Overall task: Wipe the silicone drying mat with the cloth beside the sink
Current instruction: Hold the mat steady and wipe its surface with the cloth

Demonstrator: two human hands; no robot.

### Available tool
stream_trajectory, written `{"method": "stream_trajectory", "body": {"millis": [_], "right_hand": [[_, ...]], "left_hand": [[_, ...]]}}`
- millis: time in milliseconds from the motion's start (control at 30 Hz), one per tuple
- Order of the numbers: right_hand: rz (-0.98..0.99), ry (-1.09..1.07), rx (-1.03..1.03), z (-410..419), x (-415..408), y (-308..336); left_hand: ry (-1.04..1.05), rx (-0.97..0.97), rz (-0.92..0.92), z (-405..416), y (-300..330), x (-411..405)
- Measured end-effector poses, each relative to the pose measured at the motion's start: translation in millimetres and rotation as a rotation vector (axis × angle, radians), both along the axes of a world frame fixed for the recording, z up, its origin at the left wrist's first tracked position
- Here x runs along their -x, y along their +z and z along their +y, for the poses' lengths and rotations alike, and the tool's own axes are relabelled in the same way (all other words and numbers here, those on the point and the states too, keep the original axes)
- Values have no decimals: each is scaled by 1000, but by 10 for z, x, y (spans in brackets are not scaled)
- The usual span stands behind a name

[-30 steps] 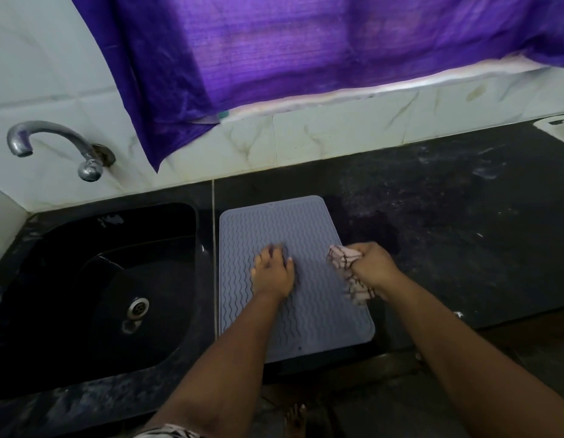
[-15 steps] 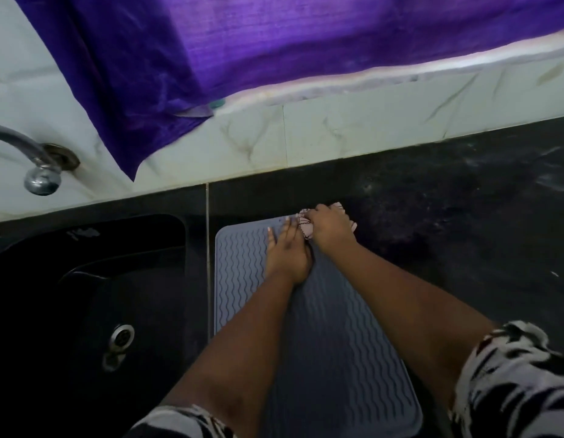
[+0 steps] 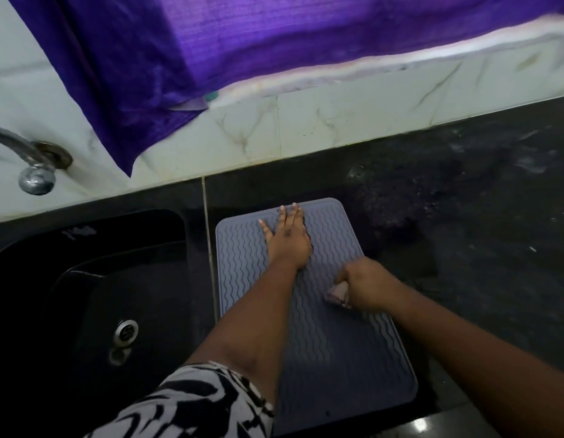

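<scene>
I have the grey silicone drying mat [image 3: 334, 349] lying flat on the black counter [image 3: 483, 222], its left edge just beside the black sink [image 3: 94, 279], its far edge near the marble wall tiles [image 3: 353, 118]. My left hand [image 3: 287, 241] lies palm down on the mat's far part, fingers stretched out flat and close together, thumb spread left; it grips nothing, fingertips right at the mat's far rim. My right hand [image 3: 369, 287] sits at the mat's right edge, about midway along it, fingers curled tight around the bunched cloth [image 3: 337, 294], which pokes out to the left and presses on the ribbed surface. The near half of the mat is bare between my forearms. To the right of the mat, the counter runs wide and open, smudged. On the left, the sink drops away; the tap [image 3: 31, 165] hangs over its far corner. A purple curtain [image 3: 211, 45] hangs down over the tiles.
</scene>
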State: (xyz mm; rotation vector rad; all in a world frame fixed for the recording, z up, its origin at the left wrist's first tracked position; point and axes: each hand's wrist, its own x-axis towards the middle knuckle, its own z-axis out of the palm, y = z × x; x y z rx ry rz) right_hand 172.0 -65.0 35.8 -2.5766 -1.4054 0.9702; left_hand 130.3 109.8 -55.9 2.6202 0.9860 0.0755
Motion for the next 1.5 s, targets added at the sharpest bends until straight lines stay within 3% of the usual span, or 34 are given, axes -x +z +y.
{"method": "stream_trajectory", "body": {"millis": [100,233,333,600,767,833,967,1133,1500], "right_hand": [[22,-131,-162,464,-264,152],[-186,-60,-110,786,-208,-55],[-315,-3,-128,550,-7,-285],[-92,-22,-134,-526,630,-248],[102,-137,46,-714,657,93],[59,-206,-75,-520,456,231],[-39,-153,-98,-166,324,186],[-294,44,-61,-417,711,-166],[-138,80,83,-1605,1415,-223]], "left_hand": [[-66,129,35,113,41,-25],[-85,190,-217,219,128,151],[-191,173,-134,63,49,325],[-176,66,-85,-43,-21,289],[-178,59,54,-54,89,282],[-169,55,65,-126,192,283],[-79,135,-202,-597,269,543],[-139,38,4,-868,25,889],[-103,17,43,-930,7,890]]}}
